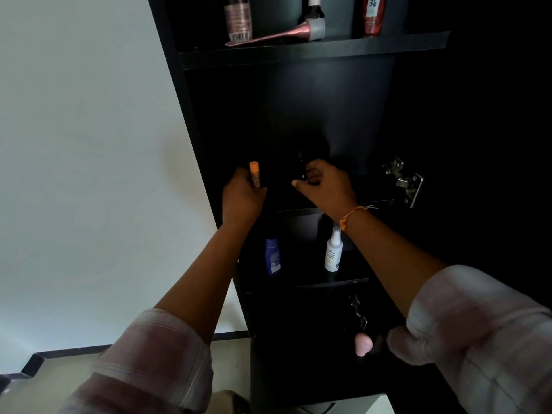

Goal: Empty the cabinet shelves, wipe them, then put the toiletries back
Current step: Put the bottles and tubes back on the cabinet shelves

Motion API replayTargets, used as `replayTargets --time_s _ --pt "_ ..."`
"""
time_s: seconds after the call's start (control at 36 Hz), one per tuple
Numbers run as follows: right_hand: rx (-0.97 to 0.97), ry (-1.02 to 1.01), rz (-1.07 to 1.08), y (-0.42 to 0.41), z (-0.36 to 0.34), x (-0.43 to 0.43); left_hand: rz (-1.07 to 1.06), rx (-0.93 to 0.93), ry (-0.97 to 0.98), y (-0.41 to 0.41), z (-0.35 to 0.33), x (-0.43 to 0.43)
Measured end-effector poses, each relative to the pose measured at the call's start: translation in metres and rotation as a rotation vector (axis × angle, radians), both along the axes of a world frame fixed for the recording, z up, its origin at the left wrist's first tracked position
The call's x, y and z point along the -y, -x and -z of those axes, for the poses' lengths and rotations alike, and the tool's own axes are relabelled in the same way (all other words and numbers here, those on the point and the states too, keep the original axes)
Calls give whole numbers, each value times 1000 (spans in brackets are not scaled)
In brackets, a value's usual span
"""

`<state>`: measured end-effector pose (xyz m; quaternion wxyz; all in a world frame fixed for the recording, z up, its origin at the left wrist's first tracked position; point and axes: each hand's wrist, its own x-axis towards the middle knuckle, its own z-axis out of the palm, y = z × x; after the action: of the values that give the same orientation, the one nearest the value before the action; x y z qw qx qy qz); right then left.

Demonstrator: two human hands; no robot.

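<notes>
left hand [243,194] grips orange-capped stick [254,176] at middle shelf [376,202], 9 o'clock of right hand [327,186] | right hand: fingers curled over something dark, grip cannot be told | blue bottle [272,256] and spray [334,249] on the shelf at 6 o'clock

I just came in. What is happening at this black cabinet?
A person works at the black cabinet with both hands at the middle shelf. The left hand grips a small orange-capped stick. The right hand is curled over a dark spot there; whether it holds anything is too dim to tell. A pink tube lies on the shelf above, and a blue bottle and a white spray bottle stand below.
</notes>
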<state>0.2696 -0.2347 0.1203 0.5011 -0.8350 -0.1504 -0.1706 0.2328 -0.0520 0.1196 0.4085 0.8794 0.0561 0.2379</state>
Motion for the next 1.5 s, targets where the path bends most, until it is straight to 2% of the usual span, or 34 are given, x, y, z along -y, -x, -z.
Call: replayTargets --time_s 1.03,1.14,1.19,1.33,1.42,1.5 --pt "63 43 99 9 7 12 -64 2 -10 11 5 5" --pt "86 86 137 14 8 13 -96 34 8 20 4 7" --pt "123 68 185 21 10 13 -126 118 26 32 7 12" --pt "286 57 271 67 34 14 -104 360 -124 82 38 40" --pt "298 162 281 98 63 17 32 343 -184 104 78 53" --pt "221 191 257 121 98 20 123 241 -190 121 118 65"
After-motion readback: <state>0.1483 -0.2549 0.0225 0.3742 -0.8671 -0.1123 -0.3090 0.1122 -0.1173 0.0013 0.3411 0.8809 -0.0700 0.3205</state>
